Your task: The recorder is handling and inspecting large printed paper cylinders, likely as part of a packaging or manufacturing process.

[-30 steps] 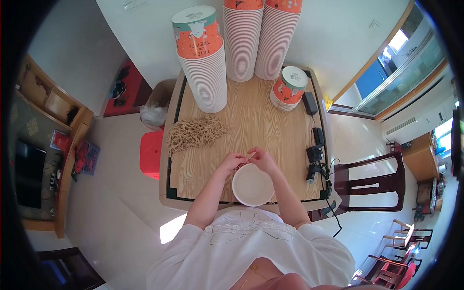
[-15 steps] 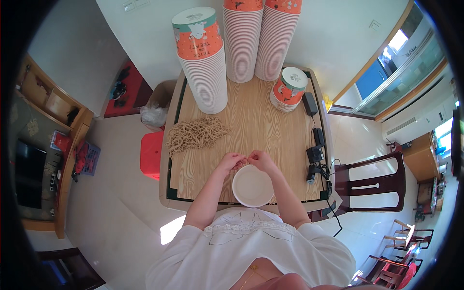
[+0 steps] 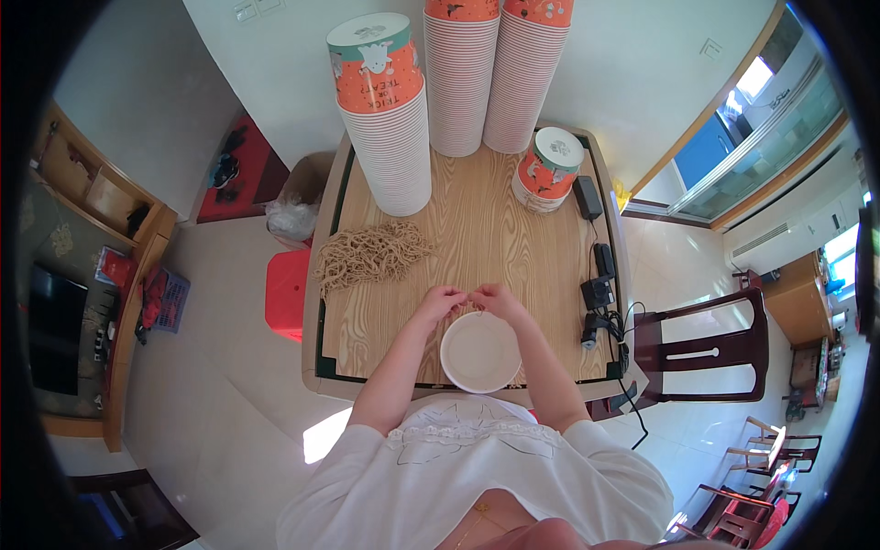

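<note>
- Counter: wood-grain top, dark strip inside its pale edge.
- Far side: a tall stack of nested upturned tubs at left, two further stacks beside it; a short stack at right.
- Left part: loose heap of tan cord. Right edge: black adapters and cables.
- Room: red stool left of the counter, dark wooden chair right, pale floor.
- White tub: at the near edge, before the person, mouth facing up.
- Left hand: beyond the tub's far rim, fingers bunched.
- Right hand: just beside it, fingers bent, tips close to the left's.
- Cannot tell whether either pinches anything.
</note>
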The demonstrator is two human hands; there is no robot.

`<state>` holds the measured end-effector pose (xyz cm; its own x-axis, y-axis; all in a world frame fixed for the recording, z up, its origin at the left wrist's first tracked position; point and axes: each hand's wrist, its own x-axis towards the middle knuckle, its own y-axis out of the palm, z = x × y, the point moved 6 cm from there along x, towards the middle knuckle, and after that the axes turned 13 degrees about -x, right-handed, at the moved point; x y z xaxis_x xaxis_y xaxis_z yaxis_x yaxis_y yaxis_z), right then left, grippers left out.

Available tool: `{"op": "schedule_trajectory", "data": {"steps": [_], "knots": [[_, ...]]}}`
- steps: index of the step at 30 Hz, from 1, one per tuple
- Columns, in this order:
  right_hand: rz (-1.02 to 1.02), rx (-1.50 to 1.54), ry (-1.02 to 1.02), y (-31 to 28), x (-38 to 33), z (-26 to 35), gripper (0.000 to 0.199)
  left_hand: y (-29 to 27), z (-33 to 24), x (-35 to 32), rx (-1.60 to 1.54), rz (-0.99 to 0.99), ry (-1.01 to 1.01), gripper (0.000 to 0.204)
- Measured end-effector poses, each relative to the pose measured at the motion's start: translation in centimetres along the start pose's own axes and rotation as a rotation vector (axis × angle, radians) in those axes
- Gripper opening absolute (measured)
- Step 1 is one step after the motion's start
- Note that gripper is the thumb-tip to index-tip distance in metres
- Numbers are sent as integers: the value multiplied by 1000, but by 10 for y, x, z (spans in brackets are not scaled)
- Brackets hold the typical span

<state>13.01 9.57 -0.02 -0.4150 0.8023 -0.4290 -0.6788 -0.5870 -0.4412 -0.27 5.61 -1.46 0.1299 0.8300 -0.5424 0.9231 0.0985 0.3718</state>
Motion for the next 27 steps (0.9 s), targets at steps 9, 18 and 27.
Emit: {"op": "schedule_trajectory", "data": {"steps": [9, 18, 27], "knots": [[102, 178, 64, -2, 2, -2, 19, 10, -16, 4, 85, -5, 113, 9], [109, 211, 44, -1, 4, -1, 17, -4, -10, 13, 142, -33, 146, 8], [178, 131, 97, 1, 2, -10, 15, -3, -4, 26, 313, -68, 228, 7]]}}
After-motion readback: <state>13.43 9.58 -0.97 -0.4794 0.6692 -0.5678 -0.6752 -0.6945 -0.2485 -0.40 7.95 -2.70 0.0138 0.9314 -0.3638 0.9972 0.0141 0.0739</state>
